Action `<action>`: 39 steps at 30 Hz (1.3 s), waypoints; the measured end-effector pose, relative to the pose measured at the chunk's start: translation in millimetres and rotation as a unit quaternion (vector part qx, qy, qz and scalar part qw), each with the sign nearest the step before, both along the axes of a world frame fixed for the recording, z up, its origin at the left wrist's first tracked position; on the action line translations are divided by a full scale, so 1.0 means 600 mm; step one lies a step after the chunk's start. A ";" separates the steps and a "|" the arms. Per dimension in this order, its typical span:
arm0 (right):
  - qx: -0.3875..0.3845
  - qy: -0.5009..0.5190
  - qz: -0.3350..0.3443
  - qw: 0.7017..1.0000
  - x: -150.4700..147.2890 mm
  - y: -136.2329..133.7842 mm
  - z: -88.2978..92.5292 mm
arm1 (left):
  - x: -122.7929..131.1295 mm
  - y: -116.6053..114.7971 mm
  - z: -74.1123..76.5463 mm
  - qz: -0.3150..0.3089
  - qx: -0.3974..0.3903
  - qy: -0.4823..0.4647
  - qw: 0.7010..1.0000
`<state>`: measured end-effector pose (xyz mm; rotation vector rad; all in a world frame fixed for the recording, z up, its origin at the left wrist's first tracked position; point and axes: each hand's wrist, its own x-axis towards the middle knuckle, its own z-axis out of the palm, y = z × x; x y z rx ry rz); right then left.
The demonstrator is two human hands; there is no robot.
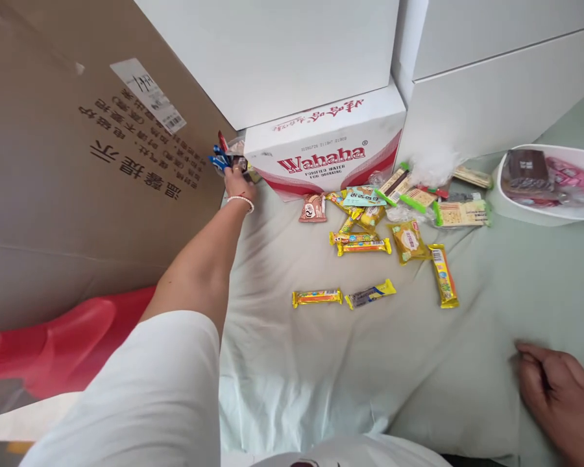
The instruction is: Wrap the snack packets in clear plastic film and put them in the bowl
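Note:
My left hand (239, 184) reaches far forward into the gap between the tall cardboard box and the white Wahaha water carton (331, 155). Its fingers are curled among small blue packets (219, 159) and clear plastic; what they grip is partly hidden. At the lower right my right hand (559, 395) rests on the bedsheet with curled fingers and nothing visible in it. Ahead of the carton lie yellow snack bars (365, 247), a brown round-cake packet (313, 209), a square yellow packet (409, 242) and cracker packs with green ends (462, 213).
The large cardboard box (78, 168) walls off the left side, above a red plastic item (92, 337). White cabinets (282, 58) stand behind. A white tub (511, 201) holding brown and pink packets sits at right. A pale green sheet (418, 363) covers the surface.

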<state>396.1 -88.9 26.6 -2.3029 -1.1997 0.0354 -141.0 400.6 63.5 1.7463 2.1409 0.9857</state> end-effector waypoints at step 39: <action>-0.015 -0.153 0.359 0.921 -0.018 0.569 0.200 | 0.172 -0.857 -0.060 -0.278 0.018 -0.069 0.958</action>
